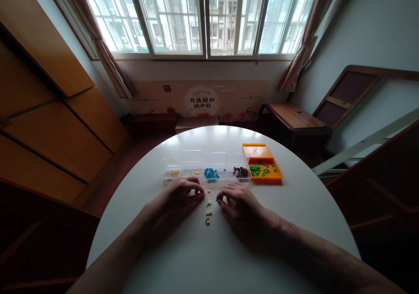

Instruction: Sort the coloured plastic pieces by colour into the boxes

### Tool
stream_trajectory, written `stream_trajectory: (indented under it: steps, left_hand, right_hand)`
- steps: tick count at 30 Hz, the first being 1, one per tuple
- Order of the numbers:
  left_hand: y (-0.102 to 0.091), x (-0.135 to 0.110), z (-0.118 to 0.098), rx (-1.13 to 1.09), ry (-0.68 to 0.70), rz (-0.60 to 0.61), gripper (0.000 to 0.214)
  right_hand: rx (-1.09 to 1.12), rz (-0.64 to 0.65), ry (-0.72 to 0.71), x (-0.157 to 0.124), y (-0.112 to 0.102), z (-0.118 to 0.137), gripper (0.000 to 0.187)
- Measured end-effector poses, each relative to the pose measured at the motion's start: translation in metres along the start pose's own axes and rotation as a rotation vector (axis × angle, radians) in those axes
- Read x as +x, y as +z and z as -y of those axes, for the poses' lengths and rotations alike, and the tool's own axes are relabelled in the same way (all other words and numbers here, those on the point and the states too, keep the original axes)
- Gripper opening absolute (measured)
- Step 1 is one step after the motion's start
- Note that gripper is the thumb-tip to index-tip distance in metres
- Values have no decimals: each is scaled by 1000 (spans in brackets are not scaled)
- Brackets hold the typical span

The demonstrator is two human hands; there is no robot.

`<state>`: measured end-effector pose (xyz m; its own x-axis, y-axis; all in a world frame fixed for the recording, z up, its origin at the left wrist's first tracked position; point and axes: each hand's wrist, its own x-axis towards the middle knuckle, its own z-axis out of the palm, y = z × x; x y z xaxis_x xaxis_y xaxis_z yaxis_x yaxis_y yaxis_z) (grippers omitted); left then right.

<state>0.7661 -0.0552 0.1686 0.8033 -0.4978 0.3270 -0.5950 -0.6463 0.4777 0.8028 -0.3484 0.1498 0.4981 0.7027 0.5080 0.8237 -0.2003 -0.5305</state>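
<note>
My left hand is over the white table with its thumb and index fingertips drawn together. Whatever may be between them is too small to make out. Opposite it, my right hand has its fingers curled and its thumb close to the index fingertip, with its contents hidden too. In the gap between both hands a small pale yellow piece lies on the table. Closer to me, in a rough line, are another pale yellow piece and a little cluster of pale yellow pieces.
Beyond my hands stands a clear compartment box, lid raised, holding yellow pieces, blue pieces and dark brown pieces. An orange box with green pieces adjoins it. The round white table has a curved edge.
</note>
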Motion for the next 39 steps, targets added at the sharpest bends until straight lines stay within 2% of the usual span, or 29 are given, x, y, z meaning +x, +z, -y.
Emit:
stream_trajectory:
  steps: [11,14,19,23,28,34,37,39]
  left_hand:
    - [6,-1,6,29,1,-46,15]
    - [0,2,2,113,-24,-147,18]
    - [-9,4,-3,301,-222,-361,22]
    - [-10,3,0,385,-311,-440,24]
    - [-9,3,1,412,-357,-458,25]
    - [-7,3,3,436,-379,-426,25]
    - [-6,3,4,433,-349,-436,25]
    - [-5,4,2,399,-282,-419,23]
  right_hand:
    - [12,-10,4,0,-1,2,9]
    - [22,3,13,0,-2,3,9]
    - [33,4,14,0,-1,2,8]
    - [26,6,12,0,0,1,9]
    - [27,2,-7,0,1,1,9]
    - [8,21,-57,-2,2,-3,6]
    - [-12,50,-94,-3,1,-4,17]
    - [-47,66,-115,-3,1,-3,24]
